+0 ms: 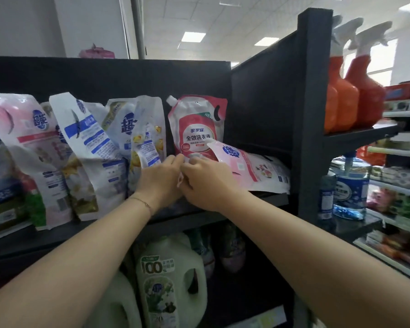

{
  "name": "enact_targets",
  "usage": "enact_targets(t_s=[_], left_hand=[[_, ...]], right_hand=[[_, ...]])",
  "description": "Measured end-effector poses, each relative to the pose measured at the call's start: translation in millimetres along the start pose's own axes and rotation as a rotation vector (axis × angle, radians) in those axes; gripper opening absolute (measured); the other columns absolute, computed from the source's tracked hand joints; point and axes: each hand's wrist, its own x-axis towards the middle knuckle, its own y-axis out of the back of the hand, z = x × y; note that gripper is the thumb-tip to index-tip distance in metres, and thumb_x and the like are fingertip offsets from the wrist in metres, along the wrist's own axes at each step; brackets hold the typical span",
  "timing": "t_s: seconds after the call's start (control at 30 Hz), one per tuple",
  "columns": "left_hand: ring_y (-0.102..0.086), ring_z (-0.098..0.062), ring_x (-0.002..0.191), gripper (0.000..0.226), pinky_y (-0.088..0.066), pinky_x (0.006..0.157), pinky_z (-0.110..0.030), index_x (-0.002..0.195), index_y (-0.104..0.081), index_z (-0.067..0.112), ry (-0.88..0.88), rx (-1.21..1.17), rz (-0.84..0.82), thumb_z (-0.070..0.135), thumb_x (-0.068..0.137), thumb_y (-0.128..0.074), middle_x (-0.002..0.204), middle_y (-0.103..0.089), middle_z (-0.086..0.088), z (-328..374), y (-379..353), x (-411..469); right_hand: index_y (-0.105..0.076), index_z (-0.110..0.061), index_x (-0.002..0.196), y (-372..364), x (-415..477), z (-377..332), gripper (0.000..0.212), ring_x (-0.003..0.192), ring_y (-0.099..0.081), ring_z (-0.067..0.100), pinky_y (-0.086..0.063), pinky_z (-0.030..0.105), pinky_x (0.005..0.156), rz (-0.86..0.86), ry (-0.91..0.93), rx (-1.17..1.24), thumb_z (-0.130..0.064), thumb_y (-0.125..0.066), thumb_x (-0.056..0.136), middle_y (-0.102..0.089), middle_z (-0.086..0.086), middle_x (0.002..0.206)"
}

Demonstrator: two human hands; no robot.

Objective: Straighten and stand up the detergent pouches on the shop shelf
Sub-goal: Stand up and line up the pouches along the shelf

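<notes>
A red and white spouted detergent pouch (198, 125) stands upright at the back of the black shelf (199, 215). A pink and white pouch (249, 168) lies flat to its right, its top end raised against the red pouch. My left hand (160, 178) and my right hand (206, 181) meet at the lower edge of the red pouch, and both pinch a white pouch edge there. Left of them several white, blue and pink pouches (90, 150) lean crookedly against one another.
A black side panel (315, 110) closes the shelf on the right. Beyond it stand orange spray bottles (355, 91) above and a blue water jug (352, 188) below. Green and white detergent jugs (173, 280) fill the shelf underneath.
</notes>
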Motion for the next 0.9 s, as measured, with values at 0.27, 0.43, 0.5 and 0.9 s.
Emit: enact_targets(t_s=[0.27, 0.43, 0.5, 0.9], left_hand=[[-0.053, -0.022, 0.084, 0.010, -0.040, 0.069, -0.035, 0.095, -0.049, 0.016, 0.097, -0.385, 0.017, 0.025, 0.097, -0.045, 0.095, -0.050, 0.002, 13.5, -6.2, 47.1], [-0.061, -0.023, 0.085, 0.011, -0.050, 0.072, -0.038, 0.088, -0.059, 0.011, 0.245, -0.692, -0.024, 0.020, 0.085, -0.053, 0.088, -0.063, -0.003, 11.9, -31.5, 69.6], [-0.057, -0.024, 0.075, 0.008, -0.042, 0.061, -0.032, 0.075, -0.054, 0.012, 0.301, -0.733, -0.026, 0.009, 0.083, -0.054, 0.076, -0.059, -0.004, 14.3, -32.3, 76.7], [-0.056, -0.007, 0.082, 0.066, -0.048, 0.068, -0.020, 0.132, -0.032, 0.027, 0.242, -0.895, -0.023, -0.002, 0.082, -0.063, 0.106, -0.048, 0.006, 27.0, -4.5, 73.5]], right_hand=[[-0.064, -0.012, 0.091, 7.3, 23.5, 54.5, 0.018, 0.084, -0.057, 0.020, -0.032, 0.028, 0.062, -0.029, 0.058, -0.056, -0.023, -0.049, 0.090, -0.063, 0.001, 0.095], [-0.063, -0.015, 0.093, 3.9, 37.9, 76.0, 0.016, 0.079, -0.046, 0.013, -0.037, 0.028, 0.060, -0.124, 0.153, -0.015, -0.022, -0.049, 0.090, -0.046, -0.006, 0.089], [-0.062, -0.013, 0.091, -1.9, 36.7, 84.6, 0.012, 0.078, -0.049, 0.017, -0.034, 0.028, 0.055, -0.092, 0.160, 0.039, -0.020, -0.052, 0.087, -0.043, -0.006, 0.087], [-0.063, -0.006, 0.073, -6.0, 20.1, 94.0, 0.005, 0.066, -0.058, 0.028, -0.033, 0.025, 0.044, 0.086, 0.264, 0.196, -0.010, -0.065, 0.070, -0.061, 0.007, 0.086]])
